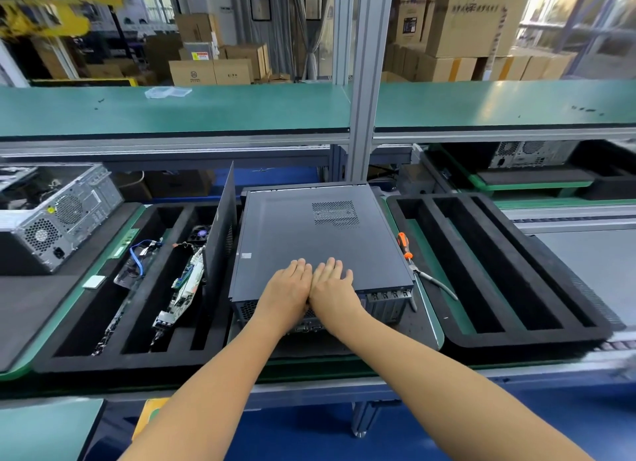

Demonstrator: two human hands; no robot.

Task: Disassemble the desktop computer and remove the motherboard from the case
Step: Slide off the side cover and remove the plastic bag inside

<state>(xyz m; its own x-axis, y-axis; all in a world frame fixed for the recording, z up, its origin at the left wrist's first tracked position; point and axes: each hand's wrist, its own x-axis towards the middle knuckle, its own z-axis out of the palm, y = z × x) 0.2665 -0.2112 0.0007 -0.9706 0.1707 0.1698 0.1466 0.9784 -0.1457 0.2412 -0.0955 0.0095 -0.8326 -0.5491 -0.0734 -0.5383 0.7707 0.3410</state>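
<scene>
Hands: our left hand [290, 283] and right hand [332, 285] press flat, fingers straight, on the side panel [316, 240].
Handling: we judge the panel stiff, smooth, slippery; push by palms.

Two hands [311, 281] lie on one closed computer case [309, 240], with two more cases (both farther off) [65, 219] [530, 154]. Two black foam trays [113, 326] [509, 271], one orange-handled screwdriver [403, 245], one pair of pliers [435, 283].
</scene>
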